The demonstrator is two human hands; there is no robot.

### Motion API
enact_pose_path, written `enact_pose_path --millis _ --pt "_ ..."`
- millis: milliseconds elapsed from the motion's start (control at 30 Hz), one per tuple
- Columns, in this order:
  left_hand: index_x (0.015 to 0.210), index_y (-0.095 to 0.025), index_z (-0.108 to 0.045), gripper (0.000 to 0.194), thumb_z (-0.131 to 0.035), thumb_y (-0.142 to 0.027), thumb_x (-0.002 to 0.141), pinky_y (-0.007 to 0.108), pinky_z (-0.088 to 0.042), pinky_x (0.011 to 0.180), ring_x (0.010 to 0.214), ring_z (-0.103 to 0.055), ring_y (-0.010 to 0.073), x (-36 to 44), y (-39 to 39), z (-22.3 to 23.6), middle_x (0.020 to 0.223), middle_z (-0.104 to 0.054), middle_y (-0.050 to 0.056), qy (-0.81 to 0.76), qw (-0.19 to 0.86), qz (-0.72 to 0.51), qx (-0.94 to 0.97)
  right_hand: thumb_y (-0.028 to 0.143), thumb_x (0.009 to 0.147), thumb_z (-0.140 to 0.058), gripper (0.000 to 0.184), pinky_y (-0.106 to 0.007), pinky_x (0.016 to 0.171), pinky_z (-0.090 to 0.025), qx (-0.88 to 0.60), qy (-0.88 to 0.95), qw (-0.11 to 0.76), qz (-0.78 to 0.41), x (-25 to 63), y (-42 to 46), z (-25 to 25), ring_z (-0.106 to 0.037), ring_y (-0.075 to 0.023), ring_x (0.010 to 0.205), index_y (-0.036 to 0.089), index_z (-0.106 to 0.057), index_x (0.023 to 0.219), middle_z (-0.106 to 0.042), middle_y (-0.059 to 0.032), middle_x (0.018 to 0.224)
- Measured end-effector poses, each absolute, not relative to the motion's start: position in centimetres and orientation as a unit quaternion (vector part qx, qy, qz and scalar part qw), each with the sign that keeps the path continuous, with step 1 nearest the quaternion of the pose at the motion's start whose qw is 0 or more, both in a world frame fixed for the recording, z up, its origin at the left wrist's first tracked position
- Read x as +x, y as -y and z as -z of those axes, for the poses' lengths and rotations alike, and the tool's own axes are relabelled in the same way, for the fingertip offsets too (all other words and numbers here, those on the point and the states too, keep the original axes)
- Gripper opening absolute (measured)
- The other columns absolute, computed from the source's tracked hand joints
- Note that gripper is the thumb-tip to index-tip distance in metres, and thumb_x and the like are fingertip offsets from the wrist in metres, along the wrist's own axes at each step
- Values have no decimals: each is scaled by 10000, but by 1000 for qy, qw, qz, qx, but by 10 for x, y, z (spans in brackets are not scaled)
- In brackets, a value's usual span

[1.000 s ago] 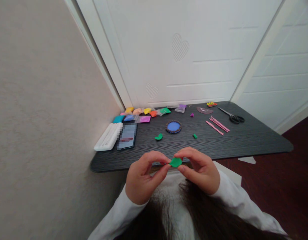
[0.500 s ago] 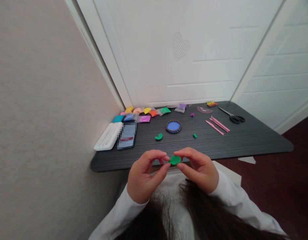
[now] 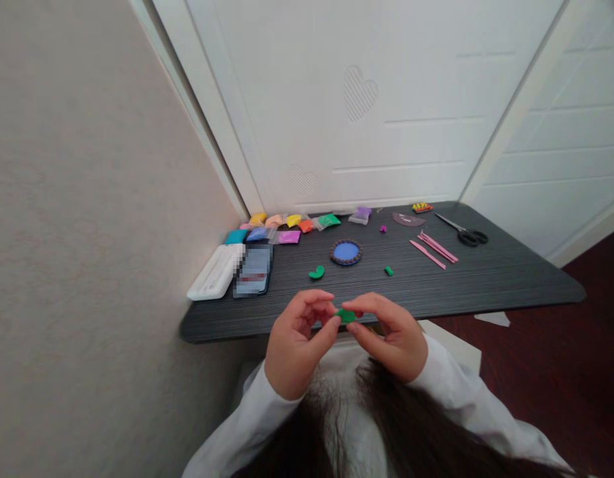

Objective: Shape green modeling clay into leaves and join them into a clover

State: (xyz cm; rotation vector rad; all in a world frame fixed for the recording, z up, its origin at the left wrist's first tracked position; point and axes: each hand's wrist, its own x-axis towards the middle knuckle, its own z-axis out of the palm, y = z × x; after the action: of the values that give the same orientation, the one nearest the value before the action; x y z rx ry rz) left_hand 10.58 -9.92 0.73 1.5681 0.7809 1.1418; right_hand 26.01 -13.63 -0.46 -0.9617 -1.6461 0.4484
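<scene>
A small piece of green clay (image 3: 345, 315) is pinched between the fingertips of both hands, just in front of the near edge of the dark table (image 3: 486, 279). My left hand (image 3: 297, 345) grips its left side with thumb and fingers closed. My right hand (image 3: 386, 335) pinches its right side. On the table beyond lie a curved green clay piece (image 3: 316, 272), a tiny green bit (image 3: 389, 271) and a round blue disc with a brown rim (image 3: 346, 252).
Several coloured clay packets (image 3: 291, 226) line the table's back left. A white case (image 3: 216, 272) and a phone (image 3: 253, 271) lie at the left. Pink modelling tools (image 3: 433, 249) and scissors (image 3: 463, 232) lie at the right. A white door stands behind.
Both hands have drawn closer together and the green clay between them has been squeezed smaller, from a flat disc to a compact lump. The table items have not moved.
</scene>
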Motion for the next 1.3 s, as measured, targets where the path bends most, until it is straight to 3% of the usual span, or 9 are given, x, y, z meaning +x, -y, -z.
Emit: enact_pose_path --millis 433,567,767,1300 --pt "927 -173 -564 200 -587 -146 729 220 -490 660 732 -605 115 110 93 3 787 -619 17 -339 449 -478 675 137 755 -552 254 -261 692 -479 -438 680 564 -168 258 129 13 -579 -125 743 207 -586 997 -638 -22 807" --pt "906 -178 -582 183 -587 -139 728 251 -497 677 715 -601 123 110 92 9 797 -631 25 -350 318 -498 727 152 744 -566 268 -264 700 -490 -469 661 568 -146 258 127 15 -592 -127 744 200 -568 1008 -651 -26 831" --pt "810 -177 -612 132 -576 -94 714 248 -501 690 734 -607 125 112 92 5 779 -651 22 -302 149 -500 798 151 752 -556 128 -286 716 -495 -478 675 558 -63 260 125 14 -607 -148 768 193 -607 862 -656 -37 787" --pt "855 -170 -603 154 -578 -91 725 249 -493 668 708 -571 116 116 94 10 794 -622 28 -315 193 -502 782 130 767 -535 133 -306 681 -503 -467 680 565 5 257 124 18 -604 -163 752 196 -596 865 -656 -47 771"
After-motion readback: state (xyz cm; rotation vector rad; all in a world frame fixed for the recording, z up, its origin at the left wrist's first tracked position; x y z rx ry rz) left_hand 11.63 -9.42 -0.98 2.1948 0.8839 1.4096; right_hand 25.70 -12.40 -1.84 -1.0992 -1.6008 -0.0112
